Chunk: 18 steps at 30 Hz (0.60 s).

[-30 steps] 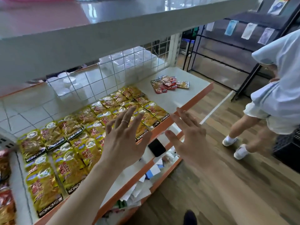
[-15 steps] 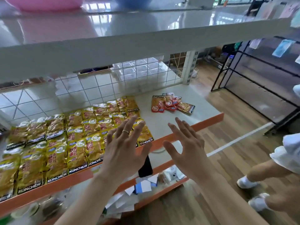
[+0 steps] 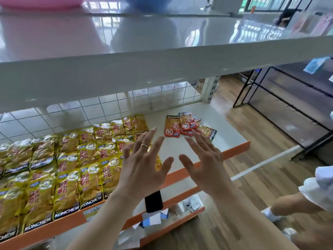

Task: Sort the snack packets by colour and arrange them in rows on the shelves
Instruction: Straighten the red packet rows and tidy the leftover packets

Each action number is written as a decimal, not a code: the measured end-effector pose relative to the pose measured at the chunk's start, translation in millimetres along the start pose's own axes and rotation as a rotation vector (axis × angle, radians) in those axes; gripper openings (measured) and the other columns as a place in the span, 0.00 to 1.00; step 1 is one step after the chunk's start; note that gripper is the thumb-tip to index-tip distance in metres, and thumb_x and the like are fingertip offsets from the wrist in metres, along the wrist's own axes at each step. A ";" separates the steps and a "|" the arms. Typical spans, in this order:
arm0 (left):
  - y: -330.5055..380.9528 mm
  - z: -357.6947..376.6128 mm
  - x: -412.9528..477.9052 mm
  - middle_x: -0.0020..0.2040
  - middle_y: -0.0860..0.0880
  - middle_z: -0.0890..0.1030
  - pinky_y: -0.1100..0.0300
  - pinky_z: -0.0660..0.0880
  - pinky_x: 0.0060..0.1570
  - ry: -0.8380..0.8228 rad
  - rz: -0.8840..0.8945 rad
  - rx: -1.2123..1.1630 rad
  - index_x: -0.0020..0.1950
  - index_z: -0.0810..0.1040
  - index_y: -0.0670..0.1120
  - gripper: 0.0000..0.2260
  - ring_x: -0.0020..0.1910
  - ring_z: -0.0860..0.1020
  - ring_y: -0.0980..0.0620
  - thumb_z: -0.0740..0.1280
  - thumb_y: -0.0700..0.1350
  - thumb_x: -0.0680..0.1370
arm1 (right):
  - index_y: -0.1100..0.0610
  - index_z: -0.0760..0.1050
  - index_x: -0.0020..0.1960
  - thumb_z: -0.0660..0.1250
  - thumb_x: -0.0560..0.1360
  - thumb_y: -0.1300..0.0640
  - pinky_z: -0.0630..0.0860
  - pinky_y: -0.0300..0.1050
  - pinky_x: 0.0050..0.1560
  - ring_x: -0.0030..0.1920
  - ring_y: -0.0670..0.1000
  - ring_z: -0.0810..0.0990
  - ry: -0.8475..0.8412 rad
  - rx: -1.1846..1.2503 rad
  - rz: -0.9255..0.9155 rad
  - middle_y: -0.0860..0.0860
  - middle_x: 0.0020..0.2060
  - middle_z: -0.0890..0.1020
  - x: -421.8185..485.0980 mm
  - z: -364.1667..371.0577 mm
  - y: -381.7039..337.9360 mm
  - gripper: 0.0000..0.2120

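In the head view, the left hand (image 3: 142,165), wearing a thin ring (image 3: 144,145), and the right hand (image 3: 205,163) are hovering side by side above the front of the white shelf with the orange front lip (image 3: 227,123). Both are showing straight, widely spread fingers and gripping nothing. The shiny yellow foil snack packets (image 3: 72,168) are lying flat in overlapping rows across the left part of this shelf, labels facing forward, probably so each row reads cleanly from the aisle. The small loose heap of red-and-orange foil packets (image 3: 187,126) is sitting apart on the bare right part, just beyond the fingertips, kept separate by colour and not yet laid out. The open palms are pointing toward that heap, so I am judging that they are readying to gather it. A white wire grid panel (image 3: 108,105) is backing the shelf, and a glossy white upper shelf (image 3: 162,69) is overhanging it. Another person's legs (image 3: 292,204) are showing at the right.
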<state>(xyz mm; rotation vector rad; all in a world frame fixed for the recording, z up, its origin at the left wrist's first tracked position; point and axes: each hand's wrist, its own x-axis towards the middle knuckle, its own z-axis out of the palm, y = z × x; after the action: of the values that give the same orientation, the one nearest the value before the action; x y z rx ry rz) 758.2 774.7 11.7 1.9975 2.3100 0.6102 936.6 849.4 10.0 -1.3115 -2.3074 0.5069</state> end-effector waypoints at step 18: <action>42.6 100.3 62.7 0.79 0.51 0.64 0.48 0.60 0.71 -0.049 -0.140 0.020 0.76 0.65 0.52 0.32 0.76 0.63 0.49 0.50 0.66 0.76 | 0.44 0.65 0.75 0.58 0.76 0.36 0.56 0.58 0.73 0.78 0.46 0.57 -0.062 0.014 -0.016 0.42 0.77 0.62 60.4 5.3 107.1 0.30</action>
<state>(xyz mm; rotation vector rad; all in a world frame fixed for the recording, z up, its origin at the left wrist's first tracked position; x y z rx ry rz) 814.7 866.4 -53.3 1.8168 2.4095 0.5254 982.2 953.3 -37.8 -1.2867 -2.3588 0.5648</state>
